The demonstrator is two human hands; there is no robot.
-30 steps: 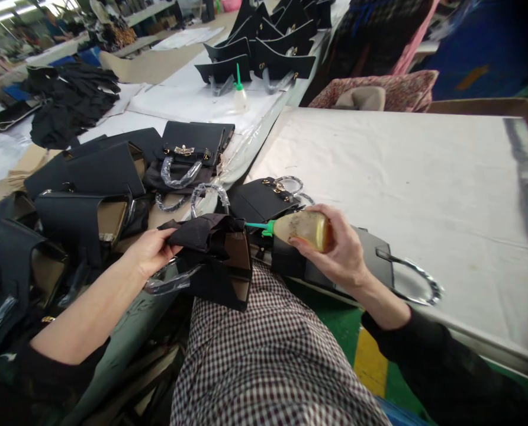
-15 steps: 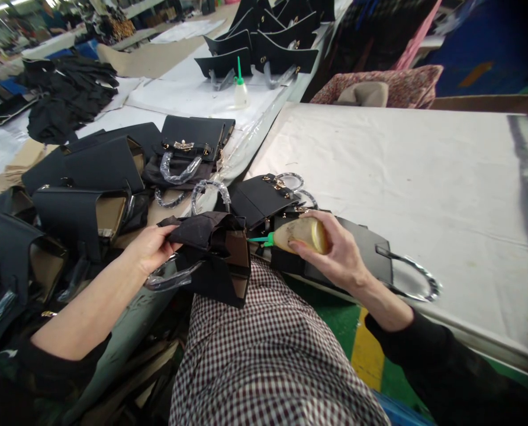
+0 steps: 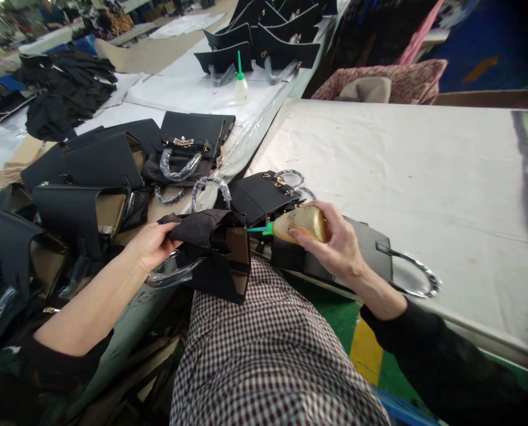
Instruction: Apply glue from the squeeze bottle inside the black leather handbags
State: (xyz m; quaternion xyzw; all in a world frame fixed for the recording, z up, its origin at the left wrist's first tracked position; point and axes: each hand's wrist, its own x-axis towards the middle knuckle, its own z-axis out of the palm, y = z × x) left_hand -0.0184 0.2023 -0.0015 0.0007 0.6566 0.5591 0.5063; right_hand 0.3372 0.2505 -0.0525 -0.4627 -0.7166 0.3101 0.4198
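Observation:
My left hand (image 3: 155, 245) grips the dark lining at the left end of a black handbag (image 3: 217, 284), which lies on its side over my lap. Clear plastic wraps its handles, and its brown inner side faces right. In my right hand (image 3: 335, 239) is a glue bottle (image 3: 302, 225), tilted nearly level, with yellowish liquid inside. The bottle's green nozzle points left, its tip at the upper right edge of the handbag; whether it touches cannot be told. Just behind lies another black handbag (image 3: 264, 195) with gold fittings.
Several unfinished black bags (image 3: 80, 207) crowd the left table. A second green-tipped bottle (image 3: 241, 89) stands farther back, before upright black panels (image 3: 286, 47). A flat bag piece with a wrapped handle (image 3: 417, 275) rests on the white table (image 3: 401, 171) at right.
The glue bottle and my right hand have moved slightly up, and the nozzle tip has shifted a little up along the bag's edge. My left hand keeps its grip.

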